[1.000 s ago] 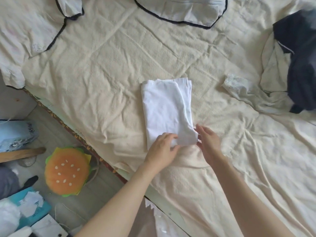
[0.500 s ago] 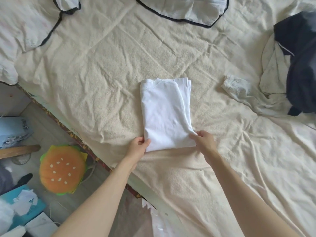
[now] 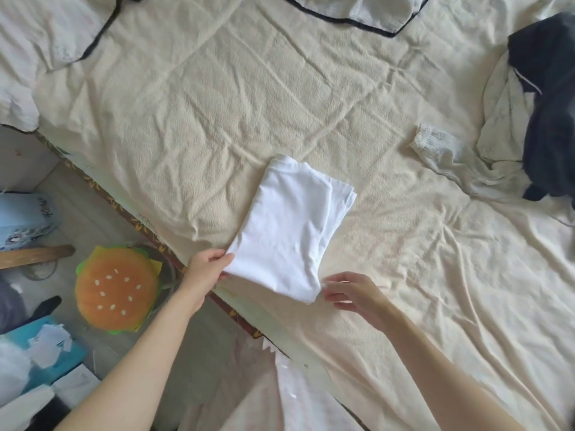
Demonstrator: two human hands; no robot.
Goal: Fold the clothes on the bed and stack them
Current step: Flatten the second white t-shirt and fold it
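The bed's near edge (image 3: 199, 276) runs diagonally from the left side of the frame down toward the lower middle, and the cream bedspread (image 3: 217, 98) stretches wide and wrinkled above and to the right of it, with much bare cloth in the centre and lower right.

The folded white shirt (image 3: 289, 231) lies at centre frame, tilted, its lower left corner right at the bed's edge. The left hand (image 3: 207, 270) pinches that lower left corner, thumb on top and fingers curled beneath. The right hand (image 3: 354, 293) sits just beside the shirt's lower right corner with fingers loosely spread and slightly bent; its fingertips reach the cloth's edge (whether they actually touch cannot be told).

At the right edge of the frame a dark navy garment (image 3: 547, 104) lies heaped over a pale crumpled garment (image 3: 466, 157), well apart from the shirt. White pillows with dark piping (image 3: 367, 10) sit along the top, one more in the upper left.

On the floor at lower left stands a hamburger-shaped cushion (image 3: 116, 287), close below the left hand, with a teal box (image 3: 46, 346) near it.
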